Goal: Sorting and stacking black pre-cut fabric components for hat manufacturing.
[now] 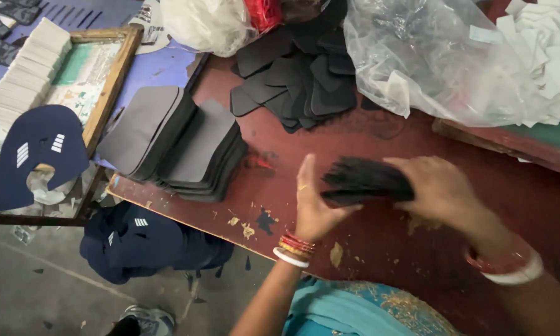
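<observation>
both hands, left hand (312,202) and right hand (438,186), clamped on a loose bundle of black pieces (364,182) over the table (379,242), looks like it could fan out and spill if the grip slackens

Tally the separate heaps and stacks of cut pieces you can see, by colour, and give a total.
Black, fanned bundle held between the left hand and right hand: 1
Black, loose heap on the red-brown table: 1
Grey stacks: 1 group, leaning together
White stack: 1
Navy pile on the floor: 1
Total: 5
</observation>
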